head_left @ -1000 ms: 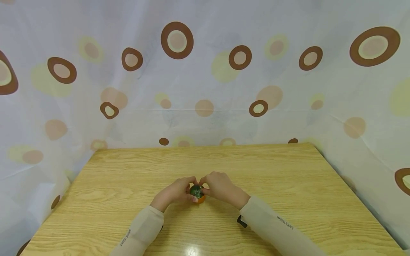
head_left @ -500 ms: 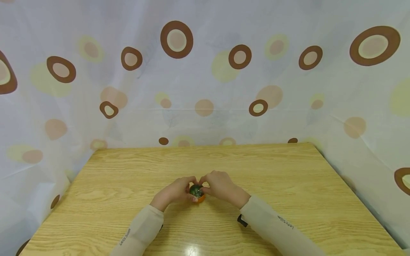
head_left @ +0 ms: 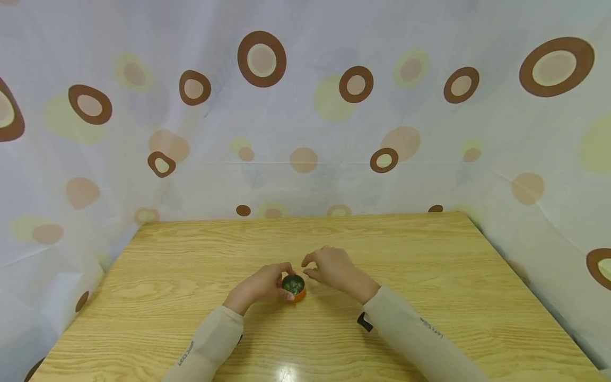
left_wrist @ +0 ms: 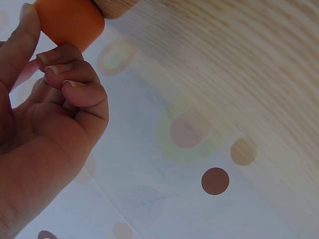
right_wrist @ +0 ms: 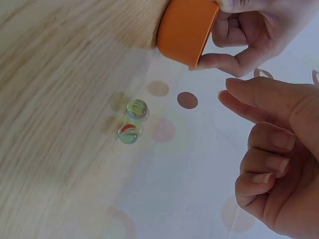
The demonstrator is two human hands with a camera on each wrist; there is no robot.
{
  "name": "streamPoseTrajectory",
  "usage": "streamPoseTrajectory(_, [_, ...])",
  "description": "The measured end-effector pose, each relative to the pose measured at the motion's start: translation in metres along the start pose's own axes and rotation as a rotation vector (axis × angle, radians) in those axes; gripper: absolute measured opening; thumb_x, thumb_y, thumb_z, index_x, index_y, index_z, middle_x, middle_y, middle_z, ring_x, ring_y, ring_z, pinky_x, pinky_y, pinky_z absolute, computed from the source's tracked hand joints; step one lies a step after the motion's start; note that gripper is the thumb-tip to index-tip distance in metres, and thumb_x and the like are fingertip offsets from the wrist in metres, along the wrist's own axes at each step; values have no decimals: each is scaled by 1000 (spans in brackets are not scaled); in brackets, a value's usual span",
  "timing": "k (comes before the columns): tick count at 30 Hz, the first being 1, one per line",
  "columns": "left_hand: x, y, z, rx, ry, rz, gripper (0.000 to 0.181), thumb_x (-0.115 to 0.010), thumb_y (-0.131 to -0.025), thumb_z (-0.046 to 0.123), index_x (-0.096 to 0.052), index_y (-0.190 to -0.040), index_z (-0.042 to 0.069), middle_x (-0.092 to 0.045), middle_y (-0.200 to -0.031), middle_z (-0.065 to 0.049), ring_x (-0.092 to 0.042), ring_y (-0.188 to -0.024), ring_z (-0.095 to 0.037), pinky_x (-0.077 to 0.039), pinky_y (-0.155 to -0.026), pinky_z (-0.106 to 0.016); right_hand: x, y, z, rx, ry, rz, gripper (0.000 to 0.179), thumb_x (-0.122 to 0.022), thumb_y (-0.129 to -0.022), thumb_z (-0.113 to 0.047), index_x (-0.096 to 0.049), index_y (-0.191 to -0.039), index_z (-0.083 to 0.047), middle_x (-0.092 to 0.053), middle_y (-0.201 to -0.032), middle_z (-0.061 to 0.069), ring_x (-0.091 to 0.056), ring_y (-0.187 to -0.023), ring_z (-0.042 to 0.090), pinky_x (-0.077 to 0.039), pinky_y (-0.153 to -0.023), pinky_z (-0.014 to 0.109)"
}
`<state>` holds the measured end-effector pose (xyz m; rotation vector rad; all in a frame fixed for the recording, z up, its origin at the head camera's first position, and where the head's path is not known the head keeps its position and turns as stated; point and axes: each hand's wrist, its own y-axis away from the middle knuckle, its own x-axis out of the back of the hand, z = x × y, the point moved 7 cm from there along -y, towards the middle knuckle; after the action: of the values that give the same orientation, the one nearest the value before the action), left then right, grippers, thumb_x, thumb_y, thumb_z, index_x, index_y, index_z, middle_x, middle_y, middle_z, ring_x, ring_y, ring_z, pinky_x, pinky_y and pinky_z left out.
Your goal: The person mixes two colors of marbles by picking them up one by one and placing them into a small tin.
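My left hand (head_left: 264,284) holds a small orange cup (head_left: 298,298) by its sides, thumb at the near side and index finger at the far side. Greenish, glassy contents (head_left: 293,285) show inside its rim. In the left wrist view, the other fingers curl beneath the orange wall (left_wrist: 72,22). Just right of the cup, my right hand (head_left: 331,267) hovers with nothing in it. Its thumb and index finger reach forward, and the remaining fingers curl in the right wrist view. Two clear marbles, one with yellow swirls (right_wrist: 137,109) and one with red (right_wrist: 128,133), lie on the table there.
The cup stands on a wood-grain table (head_left: 382,239). A pale sheet with brown rings and dots (head_left: 305,122) hangs behind and along both sides. The two loose marbles do not show in the head view.
My right hand has drawn back from the cup's rim, up and to the right, uncovering its opening. My left hand keeps its hold and has barely moved.
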<state>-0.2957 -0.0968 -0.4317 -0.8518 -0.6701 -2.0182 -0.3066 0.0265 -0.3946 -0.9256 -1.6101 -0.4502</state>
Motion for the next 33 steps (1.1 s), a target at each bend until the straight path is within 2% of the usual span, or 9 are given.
streamPoseTrajectory(6, [-1, 1, 0, -3, 4, -2, 41, -77, -82, 15, -57, -116, 6, -50, -74, -5, -44, -66, -17, -39, -61, -32, 4, 2, 5, -20, -11, -17, 15, -71, -89, -19, -74, -101, -10, -72, -95, 10, -57, -56, 13, -41, -45, 25])
streamPoseTrajectory(12, [-1, 0, -1, -11, -3, 0, 42, -77, -82, 16, -57, -117, 6, -48, -72, -4, -43, -65, -16, -37, -60, -31, 6, 3, 12, -52, -30, -19, 16, -70, -89, -18, -74, -102, -10, -72, -92, 8, -56, -56, 12, -40, -45, 25])
streamPoseTrajectory(16, [0, 0, 0, -13, -8, 2, 41, -77, -82, 16, -57, -116, 7, -48, -71, -3, -43, -64, -15, -37, -60, -29, 6, 3, 19, -80, -29, -22, 16, -71, -89, -19, -74, -102, -10, -72, -96, 8, -59, -60, 13, -41, -46, 25])
streamPoseTrajectory(22, [1, 1, 1, -17, -5, 6, 41, -78, -81, 16, -58, -116, 7, -49, -72, -3, -43, -65, -16, -38, -61, -30, 8, 3, 28, -116, -14, -15, 16, -71, -88, -19, -75, -101, -11, -72, -90, 7, -55, -54, 11, -39, -44, 25])
streamPoseTrajectory(28, [0, 1, 0, -7, -6, 5, 40, -78, -82, 16, -57, -115, 8, -49, -73, -4, -44, -64, -16, -38, -61, -30, 6, 2, 37, -142, 4, -29, 16, -72, -88, -19, -75, -101, -10, -72, -99, 9, -62, -64, 16, -46, -49, 30])
streamPoseTrajectory(33, [-1, 0, -3, 6, 2, 0, 39, -77, -83, 17, -57, -115, 8, -50, -72, -5, -43, -62, -16, -37, -58, -30, -1, 2, 46, -184, 5, -56, 15, -72, -88, -19, -75, -100, -11, -71, -103, 7, -60, -61, 13, -46, -50, 29])
